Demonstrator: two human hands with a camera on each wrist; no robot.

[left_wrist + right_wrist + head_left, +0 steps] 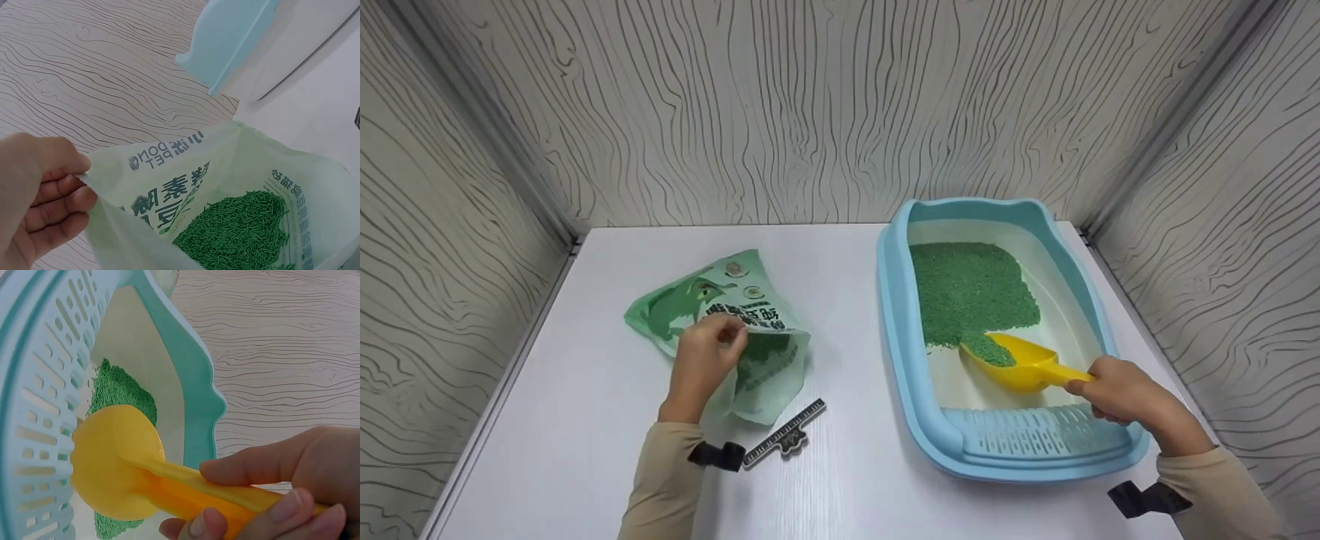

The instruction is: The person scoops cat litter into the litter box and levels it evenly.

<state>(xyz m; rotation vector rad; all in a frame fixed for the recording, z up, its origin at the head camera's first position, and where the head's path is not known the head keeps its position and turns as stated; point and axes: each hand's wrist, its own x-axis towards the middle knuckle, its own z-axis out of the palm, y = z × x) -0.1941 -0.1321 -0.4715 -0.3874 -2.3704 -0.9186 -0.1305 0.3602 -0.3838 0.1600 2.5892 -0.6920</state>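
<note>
Two-handed: grips yellow scoop [1027,377] with right hand [1125,394], aiming its long axis leftward and slightly away toward green pellets [971,289] inside blue litter tray [898,322]; pinches cat litter bag [757,304], well left of tray, with left hand [705,360].

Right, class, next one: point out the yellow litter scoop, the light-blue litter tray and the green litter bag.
Yellow litter scoop [1026,376]: head view, on its bowl.
Light-blue litter tray [897,315]: head view, on its rim.
Green litter bag [754,306]: head view, on its printed face.
</note>
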